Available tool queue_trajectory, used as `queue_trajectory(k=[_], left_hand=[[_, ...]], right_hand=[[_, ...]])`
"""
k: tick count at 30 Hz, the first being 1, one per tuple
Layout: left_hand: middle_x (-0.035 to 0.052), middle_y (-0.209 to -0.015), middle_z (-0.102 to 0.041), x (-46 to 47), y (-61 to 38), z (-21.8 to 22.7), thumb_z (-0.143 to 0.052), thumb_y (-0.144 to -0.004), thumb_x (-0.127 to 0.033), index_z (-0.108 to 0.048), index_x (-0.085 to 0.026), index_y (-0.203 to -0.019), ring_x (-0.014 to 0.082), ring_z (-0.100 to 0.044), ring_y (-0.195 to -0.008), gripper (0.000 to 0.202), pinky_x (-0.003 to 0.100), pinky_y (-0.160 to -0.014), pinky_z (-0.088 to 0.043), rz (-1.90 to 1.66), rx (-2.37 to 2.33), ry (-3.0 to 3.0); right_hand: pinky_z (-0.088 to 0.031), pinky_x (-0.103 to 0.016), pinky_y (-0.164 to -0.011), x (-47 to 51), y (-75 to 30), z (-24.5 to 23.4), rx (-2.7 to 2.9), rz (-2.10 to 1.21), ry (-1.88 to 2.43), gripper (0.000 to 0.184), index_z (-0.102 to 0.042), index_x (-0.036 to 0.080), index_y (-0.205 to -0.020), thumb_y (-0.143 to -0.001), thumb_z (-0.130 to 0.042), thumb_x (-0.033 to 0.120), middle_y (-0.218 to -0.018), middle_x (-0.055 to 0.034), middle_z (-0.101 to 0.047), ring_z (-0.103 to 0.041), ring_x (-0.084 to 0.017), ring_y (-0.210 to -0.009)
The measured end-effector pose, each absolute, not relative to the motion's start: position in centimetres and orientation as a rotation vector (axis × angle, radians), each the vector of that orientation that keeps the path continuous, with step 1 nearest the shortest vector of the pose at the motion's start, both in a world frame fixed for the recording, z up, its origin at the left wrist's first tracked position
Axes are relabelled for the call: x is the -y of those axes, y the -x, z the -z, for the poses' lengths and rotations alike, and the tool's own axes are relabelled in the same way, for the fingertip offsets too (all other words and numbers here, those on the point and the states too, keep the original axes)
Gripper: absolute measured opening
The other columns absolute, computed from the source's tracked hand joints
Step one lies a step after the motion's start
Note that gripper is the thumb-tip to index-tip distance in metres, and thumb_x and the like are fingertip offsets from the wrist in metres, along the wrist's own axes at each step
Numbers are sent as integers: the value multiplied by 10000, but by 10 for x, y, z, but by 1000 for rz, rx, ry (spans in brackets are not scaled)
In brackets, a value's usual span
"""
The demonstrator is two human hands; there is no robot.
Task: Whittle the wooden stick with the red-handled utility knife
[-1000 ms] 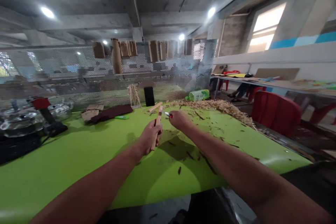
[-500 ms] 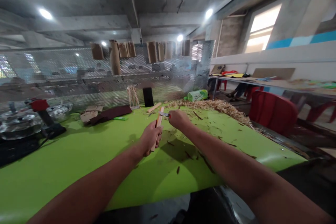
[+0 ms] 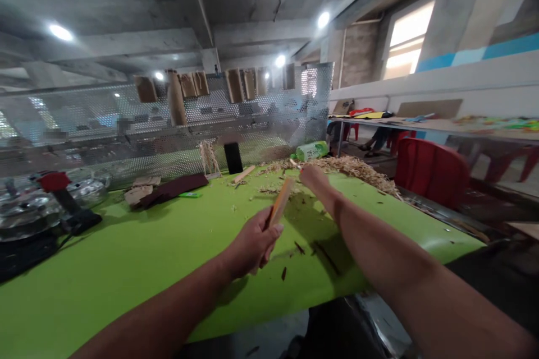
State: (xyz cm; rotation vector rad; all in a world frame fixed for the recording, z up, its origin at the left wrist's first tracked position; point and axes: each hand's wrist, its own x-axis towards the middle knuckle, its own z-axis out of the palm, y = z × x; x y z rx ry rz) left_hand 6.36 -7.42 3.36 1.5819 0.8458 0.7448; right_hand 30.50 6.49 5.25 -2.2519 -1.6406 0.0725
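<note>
Left hand [image 3: 254,248] grips wood stick [image 3: 280,202] over green table [image 3: 126,252].

Bright overall: ceiling lamps [image 3: 61,32] burn white at upper left and upper centre, and a window [image 3: 406,36] glares, blown out, at upper right. Soft shadows pool on the green tabletop [image 3: 105,269] at centre. The frame edges bow outward (a strong fisheye stretch), and the left hand [image 3: 252,247] smears slightly.
</note>
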Motion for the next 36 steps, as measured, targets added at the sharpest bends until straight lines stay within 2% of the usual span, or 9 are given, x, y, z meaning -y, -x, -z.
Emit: queue_trajectory(k=[4,7,10,14,18,21,25,30,36], left_hand=[[-76,-633,-460,54,-57,-30,-530,-906,-364,-412,-159,-1361,47,-309,-389,513,165,-342,-328,-922,-800,-1376],[-88,-619,-443,37,-50,-28,-547,-862,-283,-411,-169,-1317,44,-309,-382,488,154,-338,-298,-989,-816,-1295],[-103,-572,-413,32,-48,-29,-570,-826,-267,-432,-172,-1245,53,-324,-383,452,155,-349,-300,-1000,-846,-1305],[-114,-557,-388,31,-50,-30,-576,-786,-238,-446,-193,-1159,56,-323,-379,398,160,-355,-295,-1027,-852,-1315],[-103,-623,-435,26,-52,-29,-592,-735,-212,-437,-213,-1036,36,-337,-370,338,157,-354,-273,-1077,-849,-1283],[-114,-568,-404,21,-52,-28,-588,-730,-207,-422,-217,-980,46,-333,-359,300,159,-355,-265,-1087,-892,-1267],[-119,-494,-372,24,-52,-27,-554,-789,-231,-461,-197,-1081,65,-314,-352,309,163,-353,-252,-1074,-970,-1296],[-97,-506,-416,43,-58,-30,-515,-865,-262,-431,-147,-1348,72,-312,-365,504,175,-357,-277,-952,-1040,-1402],[-90,-551,-413,54,-62,-36,-545,-882,-322,-436,-147,-1379,64,-315,-390,537,177,-373,-320,-955,-948,-1556]], right_hand=[[-462,-279,-705,-63,-294,-52,1630,-68,2092,384,-719,120,-1110,-895,-419,226,-1034,-194,-722,-686,-252,-923],[-443,-258,-693,-54,-257,-48,1783,-32,1928,362,-736,165,-1061,-891,-439,285,-980,-143,-737,-680,-228,-875],[-434,-252,-684,-40,-229,-43,1983,26,1804,340,-745,190,-1009,-883,-453,311,-939,-116,-744,-671,-212,-825],[-446,-259,-692,-24,-215,-39,2166,119,1781,319,-748,203,-981,-870,-457,271,-918,-118,-747,-679,-207,-792],[-471,-277,-718,-14,-207,-40,2244,183,1771,330,-743,204,-1014,-893,-443,271,-931,-132,-748,-694,-219,-818],[-489,-298,-723,-10,-200,-40,2297,232,1753,323,-739,188,-1015,-894,-445,248,-915,-145,-746,-700,-237,-834],[-501,-301,-739,-11,-199,-40,2290,232,1779,313,-733,167,-1017,-908,-446,230,-905,-158,-739,-704,-241,-854],[-504,-318,-763,-31,-227,-46,2080,196,1908,320,-736,161,-1029,-909,-447,231,-949,-183,-732,-702,-260,-906],[-489,-314,-759,-63,-279,-51,1771,-56,2123,304,-741,119,-1021,-855,-503,209,-1001,-200,-725,-692,-264,-930]])
